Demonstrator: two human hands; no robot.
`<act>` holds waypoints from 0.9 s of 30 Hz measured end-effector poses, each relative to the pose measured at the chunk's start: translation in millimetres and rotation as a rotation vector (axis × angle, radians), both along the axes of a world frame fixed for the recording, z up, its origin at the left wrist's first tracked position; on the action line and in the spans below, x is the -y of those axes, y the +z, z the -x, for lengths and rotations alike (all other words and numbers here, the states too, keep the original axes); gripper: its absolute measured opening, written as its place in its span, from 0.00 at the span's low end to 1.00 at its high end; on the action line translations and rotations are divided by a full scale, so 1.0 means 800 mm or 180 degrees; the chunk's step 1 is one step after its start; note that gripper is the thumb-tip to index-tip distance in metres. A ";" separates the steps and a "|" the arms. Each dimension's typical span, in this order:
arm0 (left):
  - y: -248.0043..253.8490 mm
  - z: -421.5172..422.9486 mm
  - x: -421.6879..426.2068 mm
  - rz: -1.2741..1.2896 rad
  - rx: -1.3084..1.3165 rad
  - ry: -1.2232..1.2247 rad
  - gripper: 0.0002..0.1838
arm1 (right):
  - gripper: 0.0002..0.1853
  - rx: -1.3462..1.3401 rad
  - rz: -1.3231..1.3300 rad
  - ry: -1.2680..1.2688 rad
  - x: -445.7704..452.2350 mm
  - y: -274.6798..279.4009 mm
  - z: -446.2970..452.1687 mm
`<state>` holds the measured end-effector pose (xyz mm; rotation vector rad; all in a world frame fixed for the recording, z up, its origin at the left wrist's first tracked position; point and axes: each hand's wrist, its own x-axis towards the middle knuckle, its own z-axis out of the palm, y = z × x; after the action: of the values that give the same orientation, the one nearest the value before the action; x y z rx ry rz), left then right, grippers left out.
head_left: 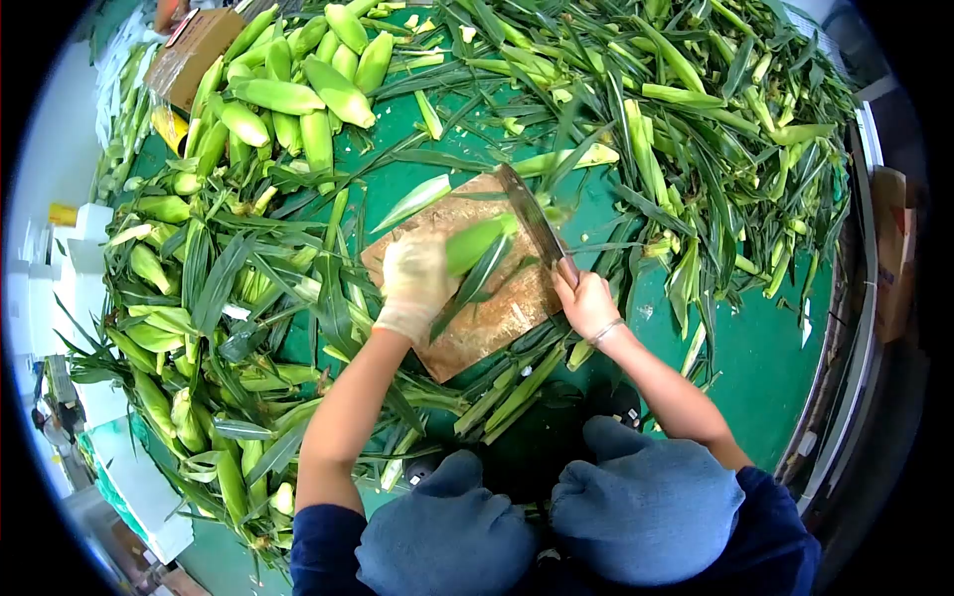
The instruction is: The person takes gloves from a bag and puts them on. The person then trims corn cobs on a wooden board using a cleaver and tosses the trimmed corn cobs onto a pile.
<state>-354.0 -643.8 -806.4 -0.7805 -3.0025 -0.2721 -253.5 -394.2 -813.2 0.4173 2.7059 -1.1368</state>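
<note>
My left hand (415, 278), in a pale glove and smeared by motion, is closed round a green ear of corn (475, 244) above the wooden chopping board (487, 333). Husk leaves hang from the ear. In my bare right hand (588, 303) is the handle of a cleaver (535, 217), its long blade pointing up and away, just right of the ear's tip. Whether the blade touches the ear I cannot tell. A loose pale-green husk leaf (415, 202) lies over the board's far left edge.
Trimmed ears (283, 95) are piled at the back left beside a cardboard box (193, 58). Untrimmed corn (164, 333) heaps along the left. Cut leaves and stalks (696, 129) spread across the back right on the green floor (750, 353). White foam boxes (94, 298) stand at far left.
</note>
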 end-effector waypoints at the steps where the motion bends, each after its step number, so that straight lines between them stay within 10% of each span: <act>1: 0.002 -0.008 0.013 -0.0129 -0.0117 -0.0022 0.20 | 0.20 0.0075 0.0027 -0.0079 -0.004 0.006 0.002; 8: -0.007 -0.081 0.039 0.0670 0.0442 0.0691 0.25 | 0.18 -0.0607 0.0386 -0.0244 0.046 0.073 0.007; 13: 0.051 -0.080 0.015 -0.0390 0.2676 0.1589 0.50 | 0.14 -0.0811 0.0644 0.0481 0.113 0.084 -0.042; 16: 0.030 -0.096 0.021 -0.0699 0.2817 0.1624 0.45 | 0.17 -0.0400 0.0230 0.0888 0.119 0.045 -0.065; 18: -0.005 -0.107 0.037 -0.2941 0.3593 0.1527 0.39 | 0.19 -0.0015 -0.0188 0.1009 0.107 0.033 -0.068; 21: 0.058 -0.110 0.039 -0.3153 0.4391 0.1153 0.34 | 0.19 0.0175 -0.0351 0.0524 0.066 0.005 -0.048; 27: 0.054 -0.081 0.046 -0.3921 0.3199 0.0899 0.46 | 0.16 -0.0523 -0.0838 -0.1037 -0.095 -0.001 0.017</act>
<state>-289.2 -680.5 -763.3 -0.0179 -2.5244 -2.7032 -267.0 -318.1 -814.3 0.8669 3.0245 -0.9178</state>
